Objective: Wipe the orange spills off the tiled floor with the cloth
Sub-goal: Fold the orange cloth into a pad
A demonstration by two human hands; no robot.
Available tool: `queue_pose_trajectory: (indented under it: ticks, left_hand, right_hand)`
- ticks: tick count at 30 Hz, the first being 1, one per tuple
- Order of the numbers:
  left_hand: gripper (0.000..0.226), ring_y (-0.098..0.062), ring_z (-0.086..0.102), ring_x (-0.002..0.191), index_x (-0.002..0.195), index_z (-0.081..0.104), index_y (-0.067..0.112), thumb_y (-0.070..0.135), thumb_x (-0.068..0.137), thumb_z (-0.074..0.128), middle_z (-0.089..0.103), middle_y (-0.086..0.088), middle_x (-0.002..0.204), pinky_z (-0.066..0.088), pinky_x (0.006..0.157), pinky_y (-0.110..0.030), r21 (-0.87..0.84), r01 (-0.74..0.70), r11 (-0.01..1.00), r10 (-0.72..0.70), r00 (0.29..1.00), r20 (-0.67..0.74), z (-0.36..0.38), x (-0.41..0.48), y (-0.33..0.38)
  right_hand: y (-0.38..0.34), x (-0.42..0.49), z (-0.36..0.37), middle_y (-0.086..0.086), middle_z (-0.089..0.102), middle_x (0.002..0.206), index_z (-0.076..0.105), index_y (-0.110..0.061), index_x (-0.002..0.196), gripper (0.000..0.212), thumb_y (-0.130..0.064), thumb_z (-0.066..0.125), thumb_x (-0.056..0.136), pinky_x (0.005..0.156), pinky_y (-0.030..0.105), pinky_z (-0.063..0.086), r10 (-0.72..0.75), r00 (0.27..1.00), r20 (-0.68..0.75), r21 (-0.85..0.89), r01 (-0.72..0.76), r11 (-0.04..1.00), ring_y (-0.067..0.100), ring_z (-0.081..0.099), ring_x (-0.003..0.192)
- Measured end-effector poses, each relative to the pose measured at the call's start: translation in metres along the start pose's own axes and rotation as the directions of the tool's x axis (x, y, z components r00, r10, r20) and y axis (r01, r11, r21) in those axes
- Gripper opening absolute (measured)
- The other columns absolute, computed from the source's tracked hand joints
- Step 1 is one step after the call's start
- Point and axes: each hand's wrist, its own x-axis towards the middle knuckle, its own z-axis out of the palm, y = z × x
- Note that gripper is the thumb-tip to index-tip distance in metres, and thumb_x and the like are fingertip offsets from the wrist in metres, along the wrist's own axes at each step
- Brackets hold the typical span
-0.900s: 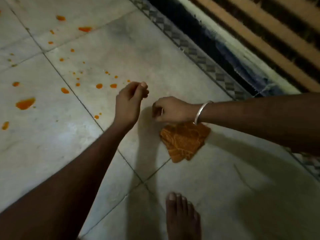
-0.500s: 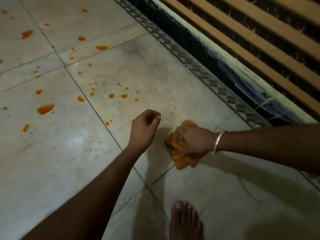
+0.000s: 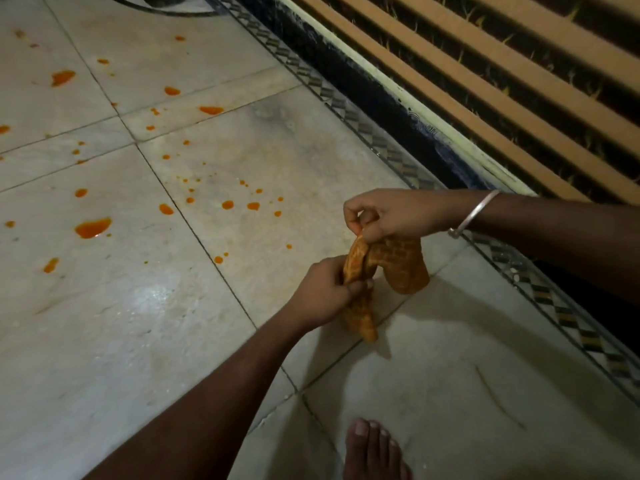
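Hanging between two hands, the cloth (image 3: 388,268) was off the floor, a soft orange fabric with a darker woven pattern, folded over itself into two drooping lobes. Judged purpose: being gathered or refolded into a pad before wiping.

Right hand (image 3: 391,216): above the cloth, thumb and fingers pinched narrowly on its top edge, carrying the weight. A plain metal bangle (image 3: 474,213) sat on that wrist.

Left hand (image 3: 329,289): just below and left of the cloth's top, fingers closed around its lower fold, thumb pressed across the fabric, likely steadying or bunching it.

Orange spills (image 3: 93,227): none touched by the cloth. Wet, glossy drops and small puddles lay scattered left of the cloth and further away beyond it; the nearest specks lay just left of it, the largest puddle well apart.

Tiled floor (image 3: 138,341): pale, smooth, marble-like slabs with dark thin joints and a slight sheen.

Patterned border strip (image 3: 540,285): right of the cloth, diamond motif, running along a slatted wooden frame (image 3: 519,81).

Bare foot (image 3: 374,452): near the cloth, toward the wearer.
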Motion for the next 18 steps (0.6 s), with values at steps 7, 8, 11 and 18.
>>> queue_pose_trajectory:
  ticks: [7,8,11,18]
  left_hand:
    - [0.027,-0.031,0.073,0.090,0.095,0.074,0.005,0.002,0.092,0.047,0.077,-0.012,0.095,0.060,0.085,-0.043,-0.563,0.142,0.814,-0.121,0.990,0.074,-0.043,-0.004,0.038]
    - [0.029,-0.030,0.071,0.088,0.096,0.072,0.005,0.000,0.090,0.044,0.075,-0.011,0.093,0.060,0.080,-0.040,-0.610,0.166,0.775,-0.129,0.986,0.104,-0.048,-0.007,0.041]
    - [0.043,-0.031,0.071,0.091,0.120,0.066,-0.001,-0.004,0.085,0.041,0.072,-0.017,0.103,0.062,0.079,-0.042,-0.736,0.228,0.638,-0.153,0.974,0.169,-0.063,-0.013,0.044]
    - [0.067,-0.039,0.070,0.106,0.133,0.058,0.002,-0.001,0.066,0.052,0.068,-0.022,0.122,0.062,0.085,-0.050,-0.859,0.169,0.484,-0.157,0.982,0.105,-0.077,-0.018,0.038]
  right_hand:
    - [0.018,0.000,-0.022,0.008,0.065,0.121,0.063,-0.020,0.120,0.037,-0.042,0.064,0.091,0.093,0.048,0.055,0.327,0.938,-0.115,0.512,-0.226,0.828,0.030,0.064,0.109]
    - [0.022,-0.001,-0.015,0.011,0.063,0.126,0.062,-0.019,0.123,0.045,-0.051,0.060,0.090,0.095,0.052,0.053,0.382,0.922,-0.066,0.605,-0.267,0.750,0.033,0.064,0.111]
    - [0.028,-0.002,0.007,0.016,0.062,0.132,0.056,-0.020,0.134,0.072,-0.073,0.042,0.087,0.097,0.053,0.049,0.343,0.921,0.183,0.758,-0.354,0.548,0.037,0.061,0.117]
    - [-0.003,0.007,0.021,0.018,0.059,0.139,0.050,-0.020,0.140,0.075,-0.073,0.034,0.090,0.100,0.051,0.051,-0.058,0.980,0.189,0.936,-0.162,0.314,0.035,0.057,0.127]
